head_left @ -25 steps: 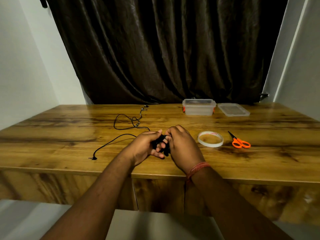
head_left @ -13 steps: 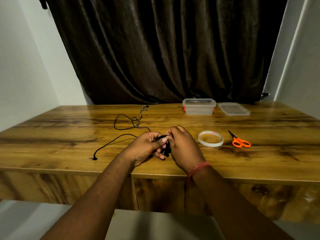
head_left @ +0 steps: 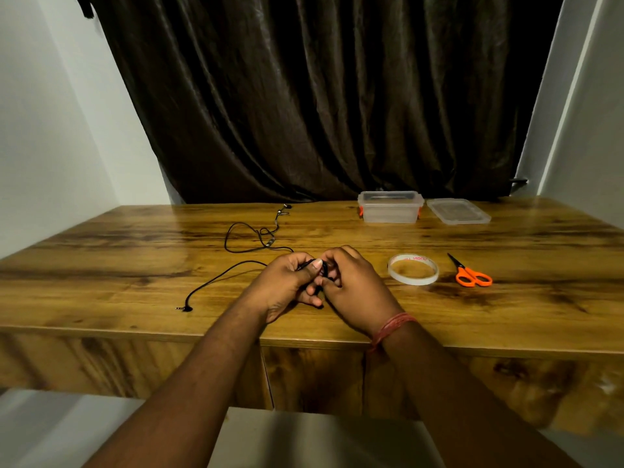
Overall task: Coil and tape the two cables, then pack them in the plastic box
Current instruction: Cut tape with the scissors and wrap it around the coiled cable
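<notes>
Pinching a small black coil [head_left: 322, 269] between them, the left hand [head_left: 287, 285] and right hand [head_left: 354, 288] should grip its crossing loops firmly, since the thin, springy cable [head_left: 216, 282] trailing leftward on the worktop [head_left: 101, 265] probably unwinds easily.

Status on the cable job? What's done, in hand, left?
Done: nothing taped or packed; the plastic box holds no cable that I can see, its lid off beside it.
In hand: left hand and right hand grip a small black cable bundle.
Left: the earphone cable lies loose; tape roll and scissors sit untouched.
</notes>
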